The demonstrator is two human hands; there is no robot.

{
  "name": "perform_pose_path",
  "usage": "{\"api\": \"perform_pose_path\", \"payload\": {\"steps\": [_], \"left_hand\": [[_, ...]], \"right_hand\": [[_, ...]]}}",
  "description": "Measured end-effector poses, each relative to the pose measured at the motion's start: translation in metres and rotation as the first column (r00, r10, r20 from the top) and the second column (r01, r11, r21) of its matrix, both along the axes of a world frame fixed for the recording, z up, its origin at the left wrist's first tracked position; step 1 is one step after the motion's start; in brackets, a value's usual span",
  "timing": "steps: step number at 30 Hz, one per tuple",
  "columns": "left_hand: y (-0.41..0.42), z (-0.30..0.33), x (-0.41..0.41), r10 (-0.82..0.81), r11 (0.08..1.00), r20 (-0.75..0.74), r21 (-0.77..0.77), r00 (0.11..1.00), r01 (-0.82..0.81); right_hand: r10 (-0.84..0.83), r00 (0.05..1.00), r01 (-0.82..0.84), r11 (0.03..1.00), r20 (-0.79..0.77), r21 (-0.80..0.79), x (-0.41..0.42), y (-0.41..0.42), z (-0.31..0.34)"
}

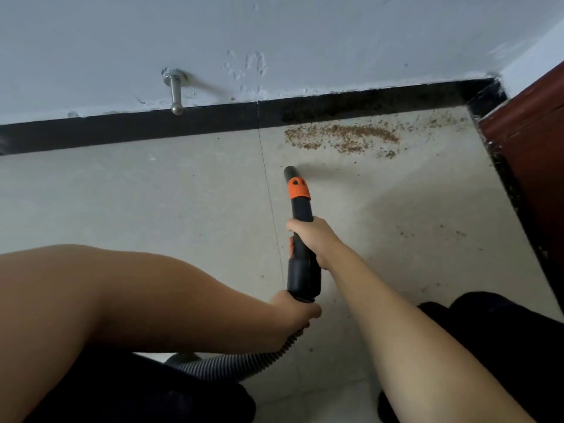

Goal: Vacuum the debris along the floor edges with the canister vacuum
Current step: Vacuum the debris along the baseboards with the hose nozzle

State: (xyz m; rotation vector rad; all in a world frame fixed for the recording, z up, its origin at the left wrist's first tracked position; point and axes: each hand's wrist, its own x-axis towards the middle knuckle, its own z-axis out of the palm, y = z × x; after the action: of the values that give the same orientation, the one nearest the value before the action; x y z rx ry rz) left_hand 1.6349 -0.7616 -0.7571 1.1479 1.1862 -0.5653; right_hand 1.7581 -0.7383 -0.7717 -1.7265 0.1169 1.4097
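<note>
1. Canister vacuum: only its wand and hose show. The black plastic vacuum wand with an orange collar [300, 218] runs up the middle of the view, nozzle end pointing at the far wall, tip over bare floor, short of the debris.
2. Right hand [311, 239] wraps the wand's mid section, fingers curled round it, just below the orange collar.
3. Left hand [294, 312] grips the wand's wide rear cuff where the grey ribbed flexible hose [244, 360] joins; fingers closed round that joint.
4. Hose bends down and left from the left hand and passes behind the left forearm, toward a dark rounded part at the bottom, mostly hidden.
5. Brown granular debris patch [341, 136] lies on the pale grey tiled floor [137, 203], just beside the black skirting strip [152, 126], beyond the nozzle and slightly right.
6. Looser specks scatter toward the far right corner and along the right edge of the floor.
7. Dark red-brown wooden door frame [531, 141] stands at the right, meeting the skirting in the corner.
8. Metal door stop peg [175, 93] sticks out of the white wall [305, 41] above the skirting, left of the wand.
9. A tile joint line runs from the skirting toward the hands, just left of the wand.
</note>
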Motion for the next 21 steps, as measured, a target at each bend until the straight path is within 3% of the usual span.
{"api": "perform_pose_path", "payload": {"steps": [5, 13, 21], "left_hand": [[0.007, -0.001, -0.011, 0.019, 0.999, -0.011, 0.026, 1.0, -0.019], [0.002, 0.0, 0.052, -0.154, 0.988, 0.078, 0.032, 0.985, 0.152], [-0.011, -0.005, 0.099, -0.142, 0.99, 0.095, 0.025, 0.985, 0.14]], "right_hand": [[0.016, 1.0, -0.016, 0.999, 0.004, 0.03, -0.014, 0.008, -0.002], [-0.274, 0.96, 0.276, 0.961, 0.053, -0.03, 0.056, -0.024, 0.0], [-0.251, 0.968, 0.251, 0.967, -0.002, -0.042, 0.107, -0.035, -0.005]]}}
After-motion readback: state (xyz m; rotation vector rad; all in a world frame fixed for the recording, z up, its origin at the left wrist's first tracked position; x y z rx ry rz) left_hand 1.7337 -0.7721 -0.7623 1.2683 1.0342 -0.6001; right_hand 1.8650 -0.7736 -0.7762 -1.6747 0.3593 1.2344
